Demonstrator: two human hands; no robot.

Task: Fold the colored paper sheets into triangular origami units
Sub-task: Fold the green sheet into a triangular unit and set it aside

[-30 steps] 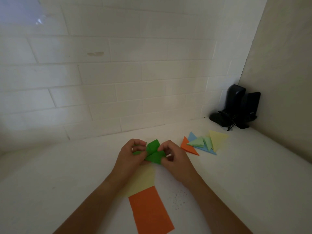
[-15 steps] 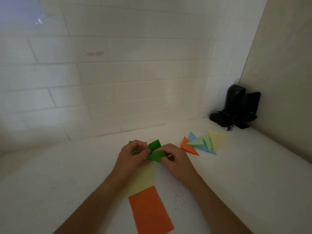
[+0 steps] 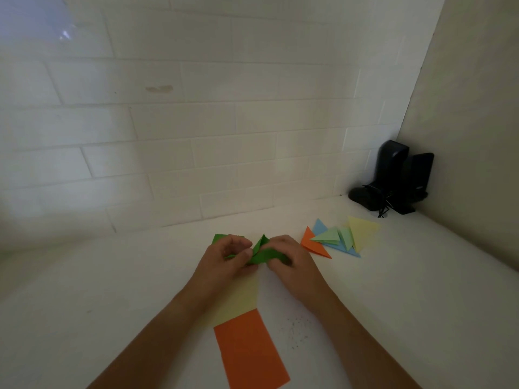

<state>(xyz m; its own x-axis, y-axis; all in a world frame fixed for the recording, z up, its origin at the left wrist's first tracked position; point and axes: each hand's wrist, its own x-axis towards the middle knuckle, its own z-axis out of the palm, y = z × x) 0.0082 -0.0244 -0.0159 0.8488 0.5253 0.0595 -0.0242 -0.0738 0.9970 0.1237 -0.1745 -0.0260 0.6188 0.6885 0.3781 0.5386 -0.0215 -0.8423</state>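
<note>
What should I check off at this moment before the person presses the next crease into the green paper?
1. Both hands on the piece: ok. The left hand and right hand each pinch the green paper.
2. Paper partly folded: ok. One green flap stands up between the hands.
3. Edges lined up for the crease: cannot tell, fingers cover them.
4. Next sheets at hand: ok. A yellow sheet and an orange sheet lie flat on the table near the person.
5. Finished triangles out of the way: ok, piled to the right, apart from the hands.
</note>
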